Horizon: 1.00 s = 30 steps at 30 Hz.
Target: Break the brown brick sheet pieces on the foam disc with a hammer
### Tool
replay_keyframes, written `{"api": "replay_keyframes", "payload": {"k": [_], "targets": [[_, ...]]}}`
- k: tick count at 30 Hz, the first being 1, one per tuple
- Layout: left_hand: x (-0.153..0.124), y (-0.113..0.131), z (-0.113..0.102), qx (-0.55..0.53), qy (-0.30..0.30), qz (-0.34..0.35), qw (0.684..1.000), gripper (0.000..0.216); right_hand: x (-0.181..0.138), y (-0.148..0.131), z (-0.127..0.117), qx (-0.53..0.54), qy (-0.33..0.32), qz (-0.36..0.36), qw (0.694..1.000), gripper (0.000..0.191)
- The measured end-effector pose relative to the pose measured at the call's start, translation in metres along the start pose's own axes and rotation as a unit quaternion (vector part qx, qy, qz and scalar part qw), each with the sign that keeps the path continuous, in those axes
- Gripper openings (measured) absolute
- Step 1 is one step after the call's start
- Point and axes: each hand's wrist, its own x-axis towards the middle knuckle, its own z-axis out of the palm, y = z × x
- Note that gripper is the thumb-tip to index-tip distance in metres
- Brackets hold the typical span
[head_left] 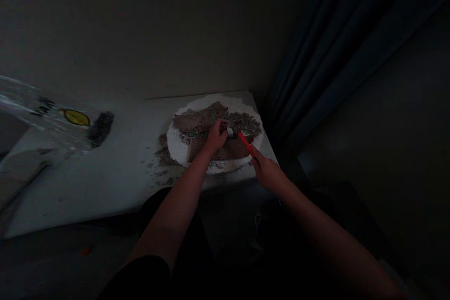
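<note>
My right hand (264, 168) is wrapped round a red-handled tool (246, 142). The tool's dark head points left, and its kind is hard to make out in the dim light. My left hand (217, 135) is close to that head, its fingers bent together; what they hold, if anything, is hidden. A small white piece (229, 132) shows between the left fingers and the tool. Below lies a white, rough-edged base (178, 146) bearing a brown textured slab (200, 121) at the back, another brown slab (239, 148) in front, and grey-brown gravel (248, 123) at right.
The base rests on a pale table (123, 173). Loose crumbs (165, 157) lie left of it. Farther left is a clear plastic bag (52, 119) with a yellow label and dark contents, plus a thin dark stick (26, 185). A wall stands behind; a dark curtain (316, 51) hangs at right.
</note>
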Motion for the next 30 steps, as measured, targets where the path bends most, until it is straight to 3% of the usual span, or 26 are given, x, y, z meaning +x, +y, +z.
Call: {"api": "replay_keyframes", "payload": {"k": [7,11,14,17,20,22,23,24,26,28,30], "targets": [[0.002,0.000,0.001,0.005,-0.006,-0.004,1.000,0.037,0.001,0.003,0.004,0.004,0.009,-0.001,1.000,0.060],[0.003,0.007,-0.015,0.005,0.008,0.000,1.000,0.032,0.007,0.013,0.002,0.029,0.029,-0.003,0.999,0.060],[-0.002,0.008,-0.046,0.042,0.053,-0.009,0.998,0.026,0.011,0.026,-0.007,0.067,0.068,-0.006,0.995,0.059],[-0.018,0.000,-0.094,0.106,0.129,-0.047,0.985,0.020,0.015,0.040,-0.014,0.099,0.093,-0.008,0.991,0.056],[-0.042,-0.018,-0.148,0.194,0.242,-0.114,0.944,0.017,0.019,0.049,-0.014,0.129,0.088,-0.004,0.988,0.054],[-0.061,-0.035,-0.177,0.279,0.263,-0.177,0.907,0.019,0.022,0.052,-0.012,0.141,0.077,0.004,0.987,0.054],[-0.070,-0.043,-0.187,0.324,0.227,-0.223,0.891,0.018,0.023,0.052,-0.010,0.142,0.073,0.005,0.987,0.054],[-0.080,-0.051,-0.193,0.363,0.148,-0.271,0.879,0.017,0.025,0.052,-0.009,0.140,0.069,0.001,0.988,0.053],[-0.099,-0.064,-0.196,0.413,-0.072,-0.303,0.856,0.021,0.028,0.051,-0.005,0.129,0.066,-0.011,0.989,0.053],[-0.117,-0.073,-0.188,0.419,-0.244,-0.261,0.835,0.022,0.031,0.052,-0.001,0.117,0.064,-0.015,0.991,0.054],[-0.132,-0.079,-0.176,0.400,-0.333,-0.195,0.831,0.019,0.035,0.053,0.004,0.110,0.063,-0.017,0.992,0.055]]}}
